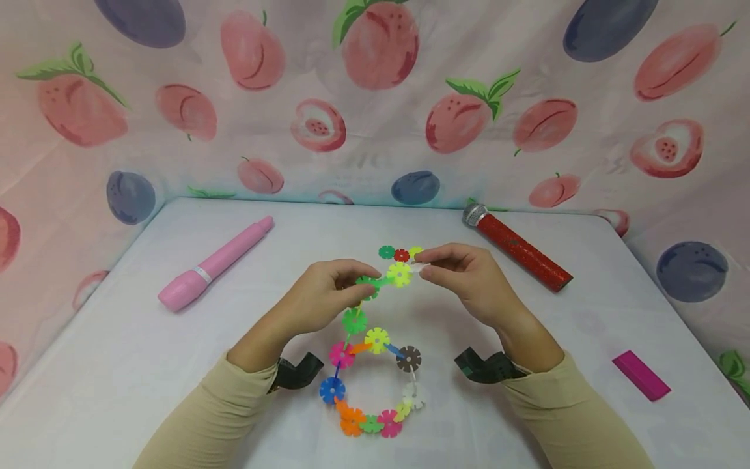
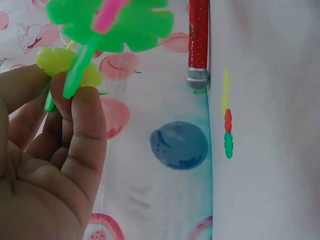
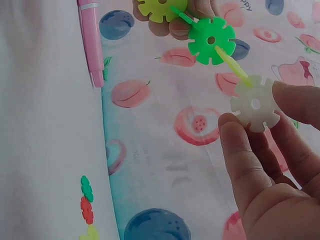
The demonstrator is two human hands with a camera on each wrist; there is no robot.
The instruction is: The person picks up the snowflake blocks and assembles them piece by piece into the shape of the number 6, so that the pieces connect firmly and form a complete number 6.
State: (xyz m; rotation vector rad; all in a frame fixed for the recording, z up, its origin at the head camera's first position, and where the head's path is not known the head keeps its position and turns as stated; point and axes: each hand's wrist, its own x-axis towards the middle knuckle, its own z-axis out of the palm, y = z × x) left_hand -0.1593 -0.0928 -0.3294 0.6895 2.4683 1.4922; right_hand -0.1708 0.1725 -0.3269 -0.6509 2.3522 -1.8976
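A chain of notched, flower-shaped plastic discs hangs between the two hands. Its lower part forms a ring with pink, orange, blue (image 1: 332, 390) and grey (image 1: 408, 359) discs, among others. My left hand (image 1: 319, 296) pinches the chain at a green disc (image 1: 368, 288) near its upper end. At that end my right hand (image 1: 471, 283) holds a white disc (image 3: 255, 104) between thumb and fingers. In the right wrist view the white disc meets a yellow disc (image 3: 232, 66) seen edge-on, which joins a green disc (image 3: 211, 41).
Loose green (image 1: 387, 252), red (image 1: 401, 255) and yellow discs lie in a row beyond the hands. A pink microphone-shaped stick (image 1: 217, 264) lies left, a red glittery microphone (image 1: 521, 251) back right. A magenta strip (image 1: 641, 376) rests at right. Fruit-print cloth (image 1: 375, 130) rises behind.
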